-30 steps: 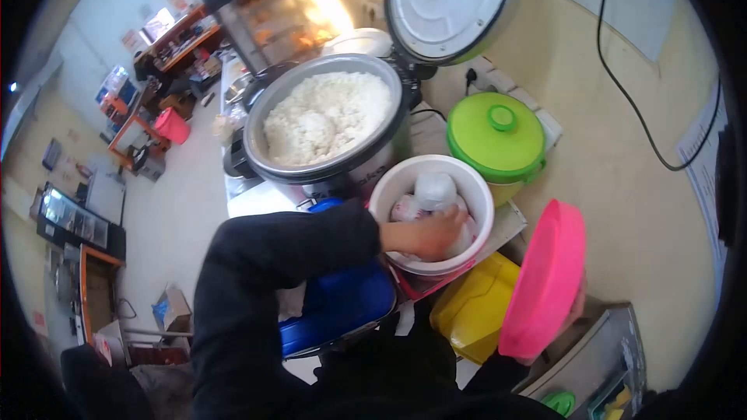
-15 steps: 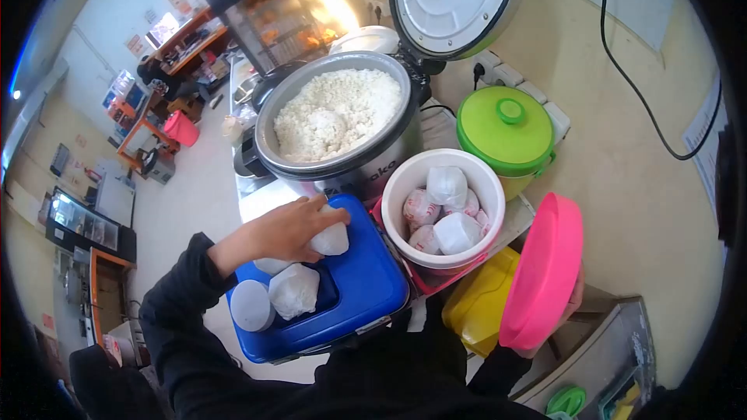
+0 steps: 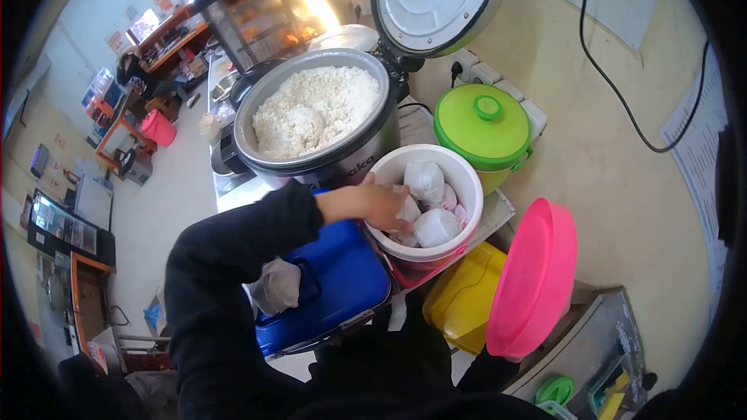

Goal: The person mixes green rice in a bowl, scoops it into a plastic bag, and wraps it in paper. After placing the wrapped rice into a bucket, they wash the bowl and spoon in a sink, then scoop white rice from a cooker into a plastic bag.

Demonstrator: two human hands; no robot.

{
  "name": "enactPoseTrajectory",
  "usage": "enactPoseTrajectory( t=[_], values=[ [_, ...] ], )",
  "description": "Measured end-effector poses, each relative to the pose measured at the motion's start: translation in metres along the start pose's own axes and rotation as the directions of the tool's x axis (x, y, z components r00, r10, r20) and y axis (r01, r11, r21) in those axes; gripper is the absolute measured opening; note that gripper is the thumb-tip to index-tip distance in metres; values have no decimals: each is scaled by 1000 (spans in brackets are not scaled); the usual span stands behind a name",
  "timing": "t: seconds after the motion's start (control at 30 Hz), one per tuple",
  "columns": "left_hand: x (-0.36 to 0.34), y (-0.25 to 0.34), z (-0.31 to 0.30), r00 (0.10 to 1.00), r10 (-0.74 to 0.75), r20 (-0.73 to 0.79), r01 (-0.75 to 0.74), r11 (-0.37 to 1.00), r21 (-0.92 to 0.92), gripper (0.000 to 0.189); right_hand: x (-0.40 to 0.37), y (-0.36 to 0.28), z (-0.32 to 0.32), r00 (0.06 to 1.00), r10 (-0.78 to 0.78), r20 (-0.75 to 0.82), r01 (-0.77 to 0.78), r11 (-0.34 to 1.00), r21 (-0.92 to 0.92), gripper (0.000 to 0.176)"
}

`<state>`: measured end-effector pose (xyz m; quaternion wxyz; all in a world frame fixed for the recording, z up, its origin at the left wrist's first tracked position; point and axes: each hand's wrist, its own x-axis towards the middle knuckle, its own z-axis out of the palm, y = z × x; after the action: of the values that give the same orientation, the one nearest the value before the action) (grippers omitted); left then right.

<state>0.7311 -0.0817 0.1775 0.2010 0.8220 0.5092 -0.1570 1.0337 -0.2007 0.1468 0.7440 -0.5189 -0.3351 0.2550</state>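
My left hand reaches into a white-lined pink tub, its fingers curled around a white paper-wrapped packet. Beside that packet lie several more wrapped bundles, some with red print, including a plain white bundle. A round pink lid stands tilted on edge at my right side; my right hand is behind it and hardly shows. On the blue cool-box lid rests another wrapped packet, and my left sleeve covers part of that box.
An open rice cooker full of white rice stands behind the tub. To its right are a green lidded pot and a power strip. A yellow container sits below the tub. Farther off are a lit food warmer and a person.
My left hand has moved right with a wrapped packet, from the blue lid into the tub. The pink lid is still held up at my right. The view has shifted slightly.
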Motion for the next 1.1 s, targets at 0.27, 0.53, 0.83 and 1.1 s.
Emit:
enactPoseTrajectory(
  t=[0.27, 0.53, 0.83, 1.1],
  values=[
    [-60, 10, -110, 959, 190, -209, -203, 978, -40, 53, 27, -17, 16, 984, 9, 180, -3, 1000, -30, 28],
    [-199, 20, -72, 997, 5, -71, -14, 991, -133, 74, 36, 10, 167, 414, -256, 874, 653, 752, -88, 44],
    [-255, 19, -5, 958, -111, -265, 123, 992, 30, 74, 18, 35, 181, 303, -106, 947, 715, 683, -152, 50],
    [-257, -21, 9, 890, -284, -358, 175, 936, -307, 44, 25, 16, 171, 137, -154, 979, 720, 694, 8, 50]
  ],
)
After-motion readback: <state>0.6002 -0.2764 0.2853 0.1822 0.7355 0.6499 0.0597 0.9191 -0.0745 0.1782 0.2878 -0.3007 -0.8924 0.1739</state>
